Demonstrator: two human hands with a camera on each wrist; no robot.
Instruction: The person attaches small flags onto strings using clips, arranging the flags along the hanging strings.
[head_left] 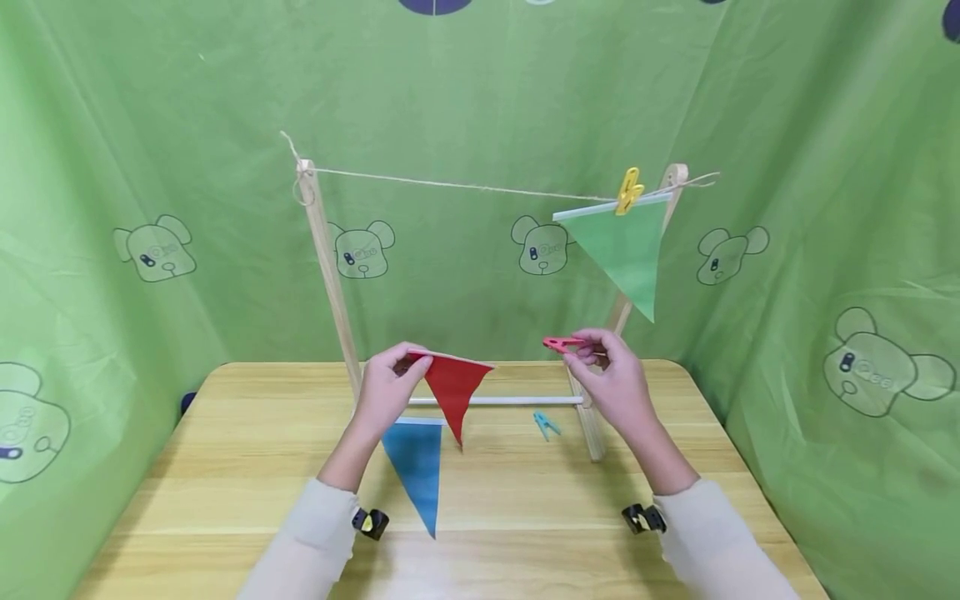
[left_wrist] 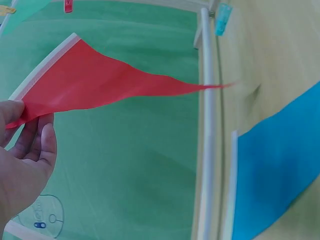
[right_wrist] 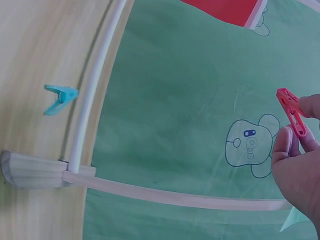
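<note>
My left hand [head_left: 392, 385] pinches a red triangular pennant [head_left: 454, 387] by one end of its white-edged top, and the tip hangs down above the table. To the right, my right hand [head_left: 611, 375] holds a red clothespin [head_left: 561, 342] between thumb and fingers. A twine line [head_left: 465, 184] runs above both hands. From its right end hangs a green pennant [head_left: 622, 246], fastened by a yellow clothespin [head_left: 629, 191]. Below the left hand a blue pennant [head_left: 420, 467] lies on the table, and a light blue clothespin [head_left: 546, 425] lies near the right post.
Two wooden posts, left [head_left: 330, 267] and right [head_left: 618, 315], hold up the twine. A white rod [head_left: 517, 400] joins them low down, across the wooden table [head_left: 247, 467]. Green cloth [head_left: 450, 275] with bear drawings surrounds the table at the back and sides.
</note>
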